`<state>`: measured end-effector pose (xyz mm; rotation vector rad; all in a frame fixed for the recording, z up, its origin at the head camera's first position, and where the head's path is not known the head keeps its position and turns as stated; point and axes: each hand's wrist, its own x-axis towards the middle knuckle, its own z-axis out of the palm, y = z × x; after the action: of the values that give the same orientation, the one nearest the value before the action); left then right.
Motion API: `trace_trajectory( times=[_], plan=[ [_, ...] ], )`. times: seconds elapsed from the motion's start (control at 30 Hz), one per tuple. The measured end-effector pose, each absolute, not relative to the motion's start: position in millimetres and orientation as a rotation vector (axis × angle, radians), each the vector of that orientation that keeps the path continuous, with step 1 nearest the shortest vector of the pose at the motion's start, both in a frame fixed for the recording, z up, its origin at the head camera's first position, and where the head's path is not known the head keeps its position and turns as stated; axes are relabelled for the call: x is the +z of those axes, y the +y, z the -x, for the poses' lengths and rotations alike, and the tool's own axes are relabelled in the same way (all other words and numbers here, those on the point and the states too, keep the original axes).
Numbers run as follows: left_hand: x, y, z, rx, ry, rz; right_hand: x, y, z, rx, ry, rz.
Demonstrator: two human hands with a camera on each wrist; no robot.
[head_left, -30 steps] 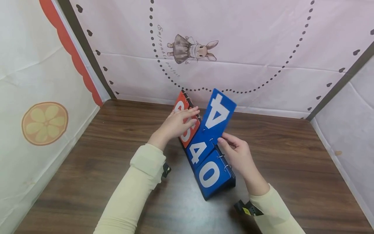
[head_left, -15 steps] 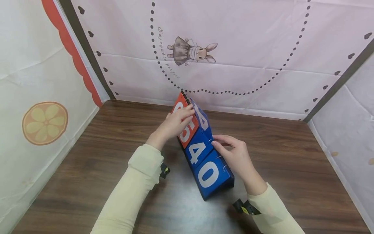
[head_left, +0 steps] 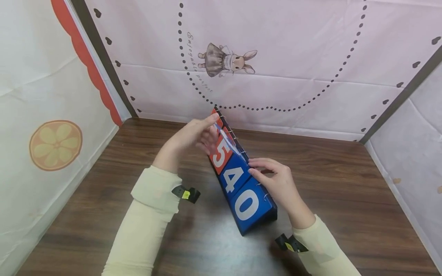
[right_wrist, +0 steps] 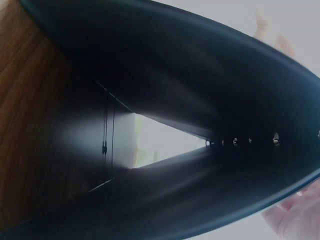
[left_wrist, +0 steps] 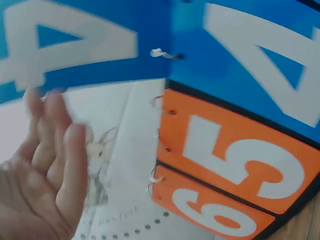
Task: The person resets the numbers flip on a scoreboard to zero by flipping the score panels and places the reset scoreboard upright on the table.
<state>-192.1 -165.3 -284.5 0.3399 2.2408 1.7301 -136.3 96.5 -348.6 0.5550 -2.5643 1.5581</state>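
A flip scoreboard (head_left: 241, 203) stands slanted on the table, with orange cards showing 6 and 5 and blue cards showing 4 and 0. Another blue 4 card (left_wrist: 90, 50) is raised on its rings and looks nearly edge-on in the head view. My left hand (head_left: 197, 134) is beside the orange cards; in the left wrist view its straight fingertips are right at the raised card's edge. My right hand (head_left: 272, 178) holds the scoreboard's ring edge at the raised card's base, thumb in front and fingers behind. The right wrist view looks through the stand's dark hollow (right_wrist: 150, 60).
The brown wooden table (head_left: 103, 214) extends around the scoreboard. A pale printed cloth (head_left: 293, 57) with a rabbit drawing hangs behind it, and more cloth (head_left: 20, 96) stands at the sides. Black straps (head_left: 186, 193) are on both wrists.
The raised blue 4 card has swung leftward until nearly edge-on. My left hand has shifted up and left, turning palm toward the card. My right hand stays by the rings.
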Motion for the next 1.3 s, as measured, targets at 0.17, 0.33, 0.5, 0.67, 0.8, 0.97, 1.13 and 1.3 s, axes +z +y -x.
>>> trace_trajectory(
  times=[0.17, 0.33, 0.5, 0.67, 0.8, 0.97, 1.13, 1.3],
  plan=[
    [-297, -191, 198, 1.662, 2.011, -0.402, -348, 94, 137, 1.524, -2.611, -0.573],
    [-309, -206, 197, 1.582, 2.056, -0.453, -348, 94, 136, 1.524, -2.629, -0.563],
    [-314, -214, 195, 1.384, 2.211, -0.459, -350, 97, 136, 1.539, -2.644, -0.549],
    [-326, -217, 196, 1.213, 2.238, -0.449, -351, 101, 137, 1.602, -2.653, -0.491],
    [-338, -213, 196, 1.149, 2.209, -0.411, -351, 103, 136, 1.661, -2.627, -0.437],
    [-350, -208, 196, 1.072, 2.209, -0.374, -353, 103, 136, 1.696, -2.599, -0.409],
    [-359, -201, 196, 1.012, 2.238, -0.327, -353, 103, 135, 1.704, -2.589, -0.407],
    [-372, -190, 198, 0.972, 2.273, -0.291, -350, 104, 135, 1.722, -2.565, -0.475]
  ],
)
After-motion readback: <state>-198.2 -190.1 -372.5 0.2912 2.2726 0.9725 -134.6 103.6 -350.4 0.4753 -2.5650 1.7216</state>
